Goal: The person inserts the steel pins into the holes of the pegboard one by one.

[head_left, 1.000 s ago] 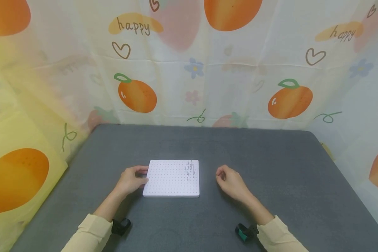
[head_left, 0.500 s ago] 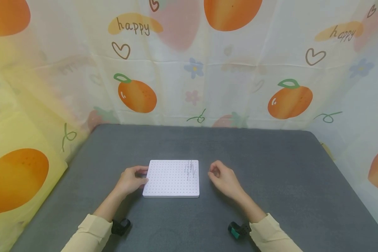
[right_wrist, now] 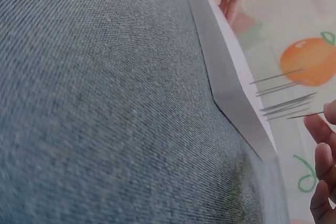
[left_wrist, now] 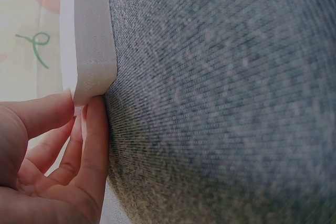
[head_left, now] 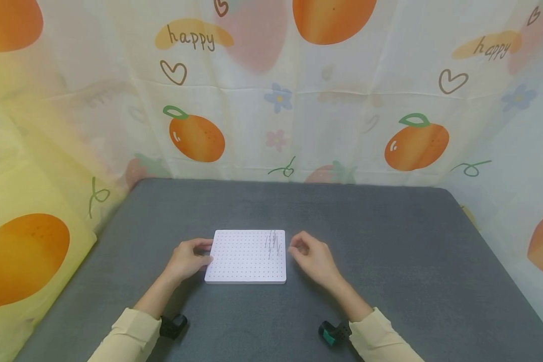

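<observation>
A white board (head_left: 240,256) with rows of small holes lies on the grey table. Several thin needles (head_left: 272,244) stand upright in its far right part; they look like acupuncture or sewing needles. My left hand (head_left: 187,259) holds the board's left edge, thumb on top and fingers against the side, as the left wrist view shows at the board's corner (left_wrist: 94,77). Just right of the board is my right hand (head_left: 314,256). Its thumb and forefinger pinch one thin needle (right_wrist: 304,115), whose tip points toward the standing ones; the head view is too coarse to show it.
The dark grey table (head_left: 389,241) extends on both sides of the board. A fruit-printed cloth (head_left: 335,110) hangs behind and at the sides. Each wrist wears a black band, the left band (head_left: 174,326) and the right band (head_left: 334,333).
My right hand has moved left, closer to the board's right edge. The left hand, the board and the standing needles have stayed in place.
</observation>
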### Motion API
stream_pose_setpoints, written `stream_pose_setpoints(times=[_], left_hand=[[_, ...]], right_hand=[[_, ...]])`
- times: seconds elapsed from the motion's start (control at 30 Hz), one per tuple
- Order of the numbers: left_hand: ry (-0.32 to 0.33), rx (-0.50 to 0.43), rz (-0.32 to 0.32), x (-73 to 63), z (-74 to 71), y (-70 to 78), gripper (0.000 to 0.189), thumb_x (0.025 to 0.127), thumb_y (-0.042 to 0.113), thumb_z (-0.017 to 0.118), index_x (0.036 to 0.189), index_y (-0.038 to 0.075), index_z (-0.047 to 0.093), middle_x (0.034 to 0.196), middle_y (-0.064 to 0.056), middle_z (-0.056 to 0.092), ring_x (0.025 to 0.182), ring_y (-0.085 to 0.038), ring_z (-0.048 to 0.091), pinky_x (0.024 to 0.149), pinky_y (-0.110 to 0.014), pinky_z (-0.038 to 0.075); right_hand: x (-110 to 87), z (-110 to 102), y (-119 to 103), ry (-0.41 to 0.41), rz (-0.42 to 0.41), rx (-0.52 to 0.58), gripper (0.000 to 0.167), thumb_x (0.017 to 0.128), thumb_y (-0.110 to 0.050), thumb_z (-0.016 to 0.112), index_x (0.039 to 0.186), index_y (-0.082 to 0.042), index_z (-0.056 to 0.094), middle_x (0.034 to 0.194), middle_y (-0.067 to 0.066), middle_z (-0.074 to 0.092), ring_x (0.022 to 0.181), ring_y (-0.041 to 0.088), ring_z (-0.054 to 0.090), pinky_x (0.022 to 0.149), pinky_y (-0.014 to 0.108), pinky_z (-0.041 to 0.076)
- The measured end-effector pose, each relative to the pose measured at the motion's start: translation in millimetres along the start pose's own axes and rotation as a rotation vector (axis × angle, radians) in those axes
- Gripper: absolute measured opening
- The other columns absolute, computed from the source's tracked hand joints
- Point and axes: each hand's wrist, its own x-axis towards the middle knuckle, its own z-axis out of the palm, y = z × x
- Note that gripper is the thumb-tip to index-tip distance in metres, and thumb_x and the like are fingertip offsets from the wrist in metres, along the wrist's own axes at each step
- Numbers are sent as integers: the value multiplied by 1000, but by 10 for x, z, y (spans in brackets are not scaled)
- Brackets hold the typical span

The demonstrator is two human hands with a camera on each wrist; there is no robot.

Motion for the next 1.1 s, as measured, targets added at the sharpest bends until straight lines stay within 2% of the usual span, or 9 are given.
stream_pose_setpoints(times=[0.47, 1.1], left_hand=[[0, -6, -9, 3, -3, 9, 44, 80, 1, 63, 123, -1, 54, 115, -21, 59, 79, -19, 63, 67, -33, 56], [7, 10, -15, 1, -4, 6, 43, 81, 2, 63, 123, 0, 54, 116, -21, 58, 82, -21, 63, 68, -33, 56]], right_hand=[[-31, 123, -36, -15, -45, -3, 13, 77, -11, 70, 79, -20, 60, 72, -10, 59, 63, 6, 49, 58, 21, 42], [-31, 263, -34, -67, -59, -19, 11, 77, -14, 68, 79, -21, 60, 71, -11, 57, 60, 4, 48, 54, 19, 40]])
